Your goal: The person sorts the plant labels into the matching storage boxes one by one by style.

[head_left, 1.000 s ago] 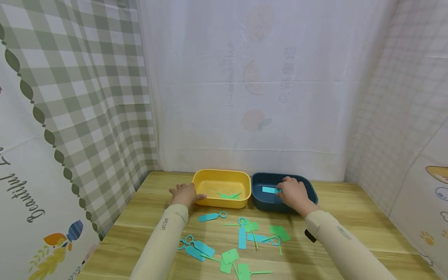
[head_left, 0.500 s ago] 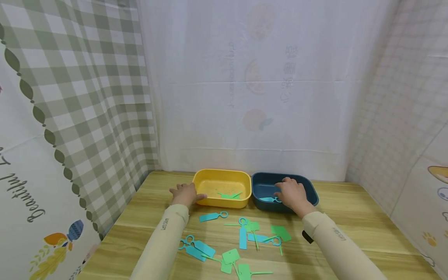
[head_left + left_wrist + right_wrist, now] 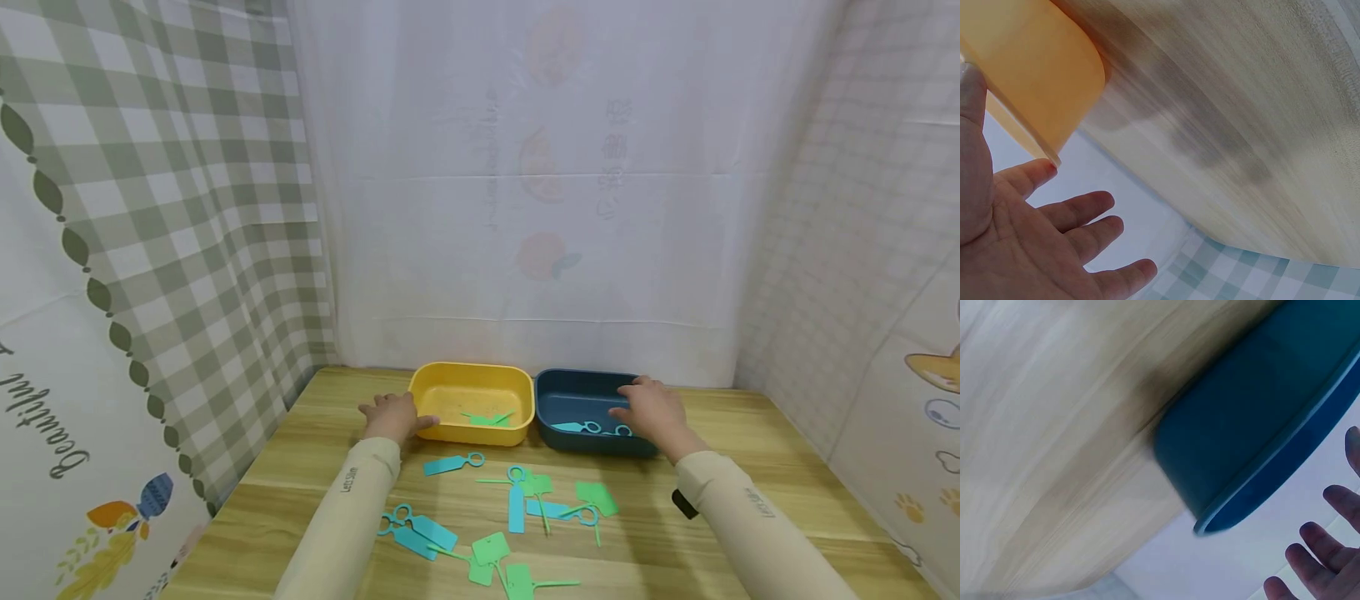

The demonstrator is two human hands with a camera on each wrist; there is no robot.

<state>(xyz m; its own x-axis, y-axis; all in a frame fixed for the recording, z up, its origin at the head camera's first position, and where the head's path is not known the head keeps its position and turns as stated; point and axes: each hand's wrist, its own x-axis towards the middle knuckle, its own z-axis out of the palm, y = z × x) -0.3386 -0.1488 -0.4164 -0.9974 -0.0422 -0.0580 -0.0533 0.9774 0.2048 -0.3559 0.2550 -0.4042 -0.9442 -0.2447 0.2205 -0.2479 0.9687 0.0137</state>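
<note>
My left hand [image 3: 389, 417] is at the left end of a yellow plastic bin [image 3: 523, 410]. In the left wrist view its thumb [image 3: 971, 94] lies along the rim and the index fingertip meets the rim's corner, the other fingers spread. My right hand [image 3: 654, 408] is over the right side of a dark blue bin [image 3: 551, 400], fingers loosely extended and holding nothing. Inside that bin lie a light-blue flat tag with a ring end [image 3: 573, 427] and another ring [image 3: 621, 431], partly covered by the hand. Green tags with thin stems [image 3: 487, 419] lie in the yellow bin.
On the wooden table [image 3: 300, 500], before the bins, several ring-ended blue tags [image 3: 445, 465] and stemmed green tags [image 3: 597, 497] are scattered, some overlapping. A white curtain [image 3: 450, 250] hangs behind the bins; a checked cloth [image 3: 247, 192] is at the left.
The right hand has let go of a blue ring-ended tag, which now lies in the dark blue bin, and has moved right. The left hand stays at the yellow bin.
</note>
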